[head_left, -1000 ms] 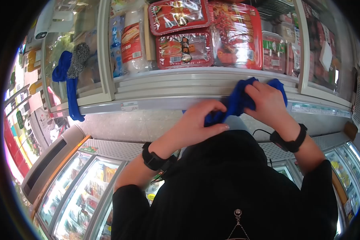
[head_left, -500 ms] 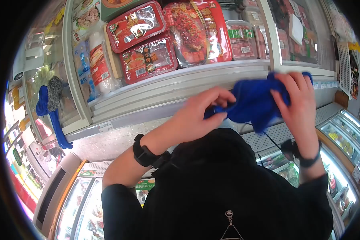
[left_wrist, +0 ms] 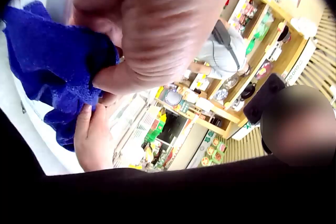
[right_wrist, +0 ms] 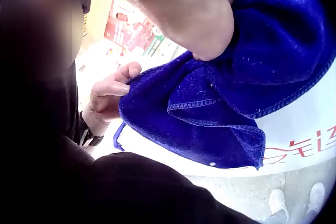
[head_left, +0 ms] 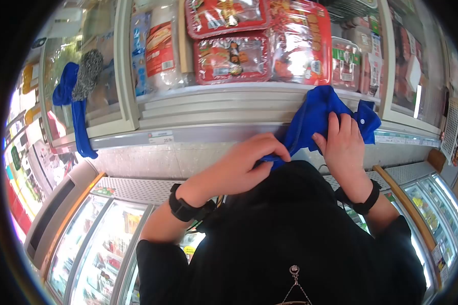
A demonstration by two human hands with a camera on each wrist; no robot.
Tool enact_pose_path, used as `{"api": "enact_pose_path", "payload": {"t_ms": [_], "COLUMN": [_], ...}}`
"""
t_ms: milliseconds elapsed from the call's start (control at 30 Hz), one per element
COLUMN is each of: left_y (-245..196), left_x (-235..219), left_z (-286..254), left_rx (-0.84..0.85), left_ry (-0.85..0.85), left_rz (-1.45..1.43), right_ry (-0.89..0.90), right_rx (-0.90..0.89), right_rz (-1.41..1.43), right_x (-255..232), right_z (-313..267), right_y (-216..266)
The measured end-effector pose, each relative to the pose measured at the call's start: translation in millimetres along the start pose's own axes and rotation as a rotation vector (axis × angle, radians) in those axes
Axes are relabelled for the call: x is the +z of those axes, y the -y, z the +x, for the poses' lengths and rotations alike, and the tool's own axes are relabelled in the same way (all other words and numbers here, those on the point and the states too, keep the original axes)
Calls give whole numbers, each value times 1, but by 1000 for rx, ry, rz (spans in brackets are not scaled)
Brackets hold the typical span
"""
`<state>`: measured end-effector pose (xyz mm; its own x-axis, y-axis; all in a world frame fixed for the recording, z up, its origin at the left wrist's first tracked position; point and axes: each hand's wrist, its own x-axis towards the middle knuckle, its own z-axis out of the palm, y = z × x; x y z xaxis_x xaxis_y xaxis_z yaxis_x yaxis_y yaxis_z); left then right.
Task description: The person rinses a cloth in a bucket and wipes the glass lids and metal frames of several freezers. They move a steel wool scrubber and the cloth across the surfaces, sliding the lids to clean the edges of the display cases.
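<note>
Held between both hands is a blue cloth (head_left: 305, 119) with stitched edges, fuzzy and folded over itself in the right wrist view. One end is pinched between the thumb and bent fingers of my left hand (head_left: 249, 162). My right hand (head_left: 343, 147) grips the cloth farther right, its fingers over the fabric and its thumb to the left. In the left wrist view, the bunched cloth (left_wrist: 52, 50) covers part of the fingers. The cloth overlaps the freezer's front ledge (head_left: 213, 109) in the head view.
Red-trimmed meat packs (head_left: 231, 58) and a large red pack (head_left: 300, 46) lie in the freezer. At left hang another blue cloth (head_left: 79, 127) and a grey mesh-like piece (head_left: 88, 73). Lit glass-topped freezers (head_left: 102, 249) stand behind the person.
The bunched cloth has been drawn out, with more of it spread upward. The right hand swung right and came back. The head view turned and returned.
</note>
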<state>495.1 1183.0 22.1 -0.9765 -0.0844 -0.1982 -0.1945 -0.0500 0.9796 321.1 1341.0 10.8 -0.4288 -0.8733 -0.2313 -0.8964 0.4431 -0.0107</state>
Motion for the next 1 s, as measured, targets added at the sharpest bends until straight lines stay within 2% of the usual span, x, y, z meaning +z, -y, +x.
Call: {"api": "enact_pose_path", "payload": {"t_ms": [33,100,167,200,300,400,433,533,600,633,667,700,767,800,867,900,967,1000], "left_y": [0,-1,-2,-2,-2,-4,-3,-1,-3,-4,-10,-17,-21,-22,-22,-11,-30,-39], "left_x": [-8,-24,-34,-37,-45,-49,-52,-57,-61,-65,-70,-74,-84,-84,-81,-84,-79,-85], "left_z": [-11,-32,-55,-67,-101,-130,-138,-160,-177,-187,-200,-217,-240,-248,-261,-266,-242,-234], "left_rx": [-10,-51,-57,-108,-180,-246,-244,-285,-280,-282,-314,-444,-364,-367,-368,-229,-349,-558], "left_ry": [-12,-57,-100,-118,-143,-288,-296,-442,-423,-395,-363,-308,-104,-102,-397,-426,-782,-675], "left_rz": [-2,-38,-30,-44,-57,-46,-45,-36,-61,-87,-159,-434,-438,-438,-607,-578,-569,-196], "right_ry": [75,57,0,-92,-67,12,-41,4,-32,-39,180,418,871,870,1015,1012,738,747], "right_rx": [26,-45,-221,-268,-380,-471,-520,-590,-698,-705,-913,-1110,-1125,-1124,-1010,-1012,-922,-949], "right_rz": [6,51,152,244,323,368,390,478,851,849,1018,1176,1162,1165,761,764,1006,1107], "right_x": [-1,-2,-1,0,-1,-3,-1,4,15,12,7,4,10,3,-13,-16,-16,-13], "right_z": [3,14,28,36,53,72,77,97,109,105,93,82,62,63,67,68,76,82], "right_y": [9,28,52,69,124,175,190,221,235,242,248,251,254,254,251,246,224,212]}}
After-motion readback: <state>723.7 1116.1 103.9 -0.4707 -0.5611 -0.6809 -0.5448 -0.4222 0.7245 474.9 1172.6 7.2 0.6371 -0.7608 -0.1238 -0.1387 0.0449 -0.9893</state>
